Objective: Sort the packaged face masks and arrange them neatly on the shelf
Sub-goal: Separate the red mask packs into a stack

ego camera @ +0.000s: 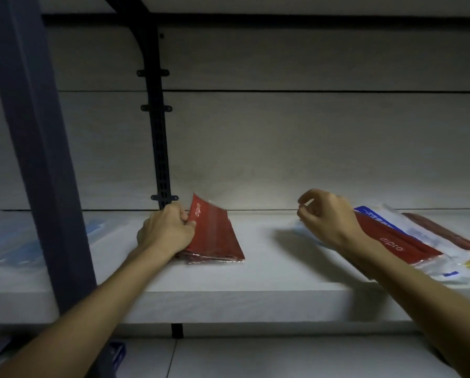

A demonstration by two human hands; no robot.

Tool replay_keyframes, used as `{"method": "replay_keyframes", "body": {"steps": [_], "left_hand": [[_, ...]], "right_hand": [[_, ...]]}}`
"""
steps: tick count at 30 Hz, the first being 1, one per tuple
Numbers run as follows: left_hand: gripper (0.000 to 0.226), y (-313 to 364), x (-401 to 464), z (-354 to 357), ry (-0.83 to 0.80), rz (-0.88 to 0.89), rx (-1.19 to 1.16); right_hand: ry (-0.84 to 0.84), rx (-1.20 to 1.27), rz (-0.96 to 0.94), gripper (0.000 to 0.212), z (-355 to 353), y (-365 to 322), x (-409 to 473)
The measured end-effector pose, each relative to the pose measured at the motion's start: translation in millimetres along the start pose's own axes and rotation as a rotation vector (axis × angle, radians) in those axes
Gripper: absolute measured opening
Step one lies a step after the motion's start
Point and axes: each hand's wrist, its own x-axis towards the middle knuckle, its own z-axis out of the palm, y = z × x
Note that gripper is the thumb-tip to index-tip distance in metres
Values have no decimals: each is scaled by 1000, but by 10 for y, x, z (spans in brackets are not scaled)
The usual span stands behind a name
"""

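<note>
Two bare forearms reaching in from the bottom, over the front lip of the white shelf [228, 301]. Left hand [166, 231] parked at the near-left edge of a red mask stack [217, 241], fingers [186, 216] curled round the top pack and lifting its far end, so that one sits tilted while the packs under it lie flat and roughly squared up. Right hand [327, 219] hovering just above the shelf a bit further right, thumb and fingertips drawn together in a loose pinch; can't tell whether anything thin is actually caught in there, looks like nothing though, and a blurry pale wrapper [296, 227] shows just below it. Right behind that wrist, an unsorted heap: a red pack [392, 241] lying across a clear-and-blue pack [419, 233], with another red strip [446, 236] poking out at the far right, all overlapping at odd angles. Off to the far left, partly hidden behind the dark upright post [37, 159], some blue masks in clear wrap [13, 236] lying flat. Beyond all that, just the pale back panel [310, 145] and a black slotted bracket [160, 148]. Guessing somewhere around the middle: reds started as a pile, blues maybe grouped on the left, right-hand heap not yet split up or tidied.
</note>
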Motion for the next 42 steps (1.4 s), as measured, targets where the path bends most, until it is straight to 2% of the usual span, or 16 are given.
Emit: {"method": "replay_keyframes", "body": {"steps": [4,7,14,19,24,29,36,42], "left_hand": [[31,-17,18,-25,38,35,159],[29,2,63,-20,35,73,178],[18,442,33,167,55,245,65],[19,906,-107,449,-5,381,-20],[16,1361,-227,663,-34,433,-46],[16,1797,-404,896,-64,437,-37],[26,2090,-738,1178,-154,329,-4],[37,2183,-918,1246,-91,179,-2]], "right_hand": [[4,19,-30,16,94,-54,179],[-6,13,-56,17,128,-96,238],[-24,-32,-27,19,-122,110,112],[69,-159,38,16,-572,462,-50],[107,-161,130,14,-949,962,-182],[96,-115,174,15,-1137,1423,-199],[20,-41,150,15,-1135,1866,-93],[-77,42,145,17,-954,1971,-41]]}}
